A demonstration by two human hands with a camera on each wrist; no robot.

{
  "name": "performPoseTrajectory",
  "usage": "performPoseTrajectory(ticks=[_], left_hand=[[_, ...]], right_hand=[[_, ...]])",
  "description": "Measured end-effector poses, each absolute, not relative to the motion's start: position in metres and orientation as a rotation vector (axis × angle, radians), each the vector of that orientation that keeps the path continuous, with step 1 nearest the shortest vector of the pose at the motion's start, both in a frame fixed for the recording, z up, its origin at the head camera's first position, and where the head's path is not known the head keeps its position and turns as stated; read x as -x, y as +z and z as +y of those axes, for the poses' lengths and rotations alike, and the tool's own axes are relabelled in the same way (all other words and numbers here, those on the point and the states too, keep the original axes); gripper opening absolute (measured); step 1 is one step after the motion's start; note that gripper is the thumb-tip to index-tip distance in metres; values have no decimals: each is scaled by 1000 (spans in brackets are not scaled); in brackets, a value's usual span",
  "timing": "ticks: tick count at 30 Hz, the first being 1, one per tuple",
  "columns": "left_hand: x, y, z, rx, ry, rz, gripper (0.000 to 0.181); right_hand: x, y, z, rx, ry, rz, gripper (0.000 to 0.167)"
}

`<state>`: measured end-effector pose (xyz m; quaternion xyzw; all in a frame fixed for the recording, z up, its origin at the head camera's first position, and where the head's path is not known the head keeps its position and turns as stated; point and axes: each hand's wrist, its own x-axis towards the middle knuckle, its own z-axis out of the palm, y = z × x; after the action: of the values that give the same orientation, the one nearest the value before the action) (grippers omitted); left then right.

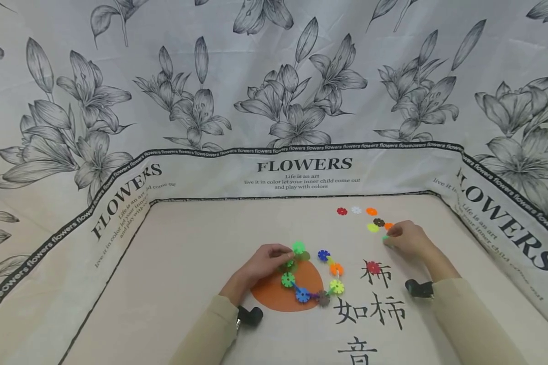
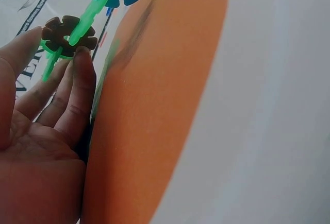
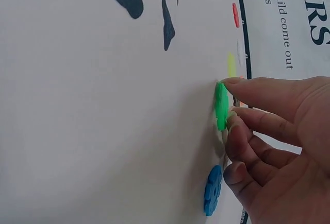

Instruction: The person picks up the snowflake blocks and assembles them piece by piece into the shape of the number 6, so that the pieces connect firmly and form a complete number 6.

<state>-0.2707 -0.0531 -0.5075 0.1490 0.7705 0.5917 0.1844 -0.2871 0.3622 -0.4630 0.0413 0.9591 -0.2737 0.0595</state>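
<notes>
A chain of slotted plastic flower discs in several colours curves over an orange circle; one link is a blue disc (image 1: 303,295). My left hand (image 1: 266,261) pinches the chain's upper left end between thumb and fingers. In the left wrist view, a brown disc (image 2: 54,29) with green discs slotted into it sits at those fingertips. At the right, my right hand (image 1: 411,239) pinches a single green flower disc (image 3: 221,105), close to the cloth. A blue flower disc (image 3: 213,190) lies below its curled fingers in the right wrist view.
Loose discs lie at the back right: a red disc (image 1: 342,211), a white disc (image 1: 356,210), an orange disc (image 1: 371,211), a yellow disc (image 1: 373,228) and others. Another red disc (image 1: 373,267) lies on printed black characters. Flower-printed cloth walls (image 1: 301,172) surround the surface.
</notes>
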Motion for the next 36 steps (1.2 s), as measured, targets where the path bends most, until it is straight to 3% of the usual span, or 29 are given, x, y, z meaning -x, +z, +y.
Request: performPoseTrajectory(ticks=[13, 16, 24, 31, 36], left_hand=[[270, -505, -53, -417, 1668, 2167, 32], [271, -505, -52, -410, 1670, 2166, 33], [271, -507, -54, -425, 1660, 2174, 35], [271, -506, -53, -433, 1652, 2190, 37], [271, -507, -52, -435, 1656, 2180, 36]], right_hand=[[283, -461, 370, -152, -839, 2884, 46], [279, -460, 364, -105, -889, 2898, 40], [273, -448, 309, 236, -1154, 2863, 23], [269, -448, 252, 595, -1114, 2803, 18], [268, -457, 230, 708, -1058, 2805, 13]])
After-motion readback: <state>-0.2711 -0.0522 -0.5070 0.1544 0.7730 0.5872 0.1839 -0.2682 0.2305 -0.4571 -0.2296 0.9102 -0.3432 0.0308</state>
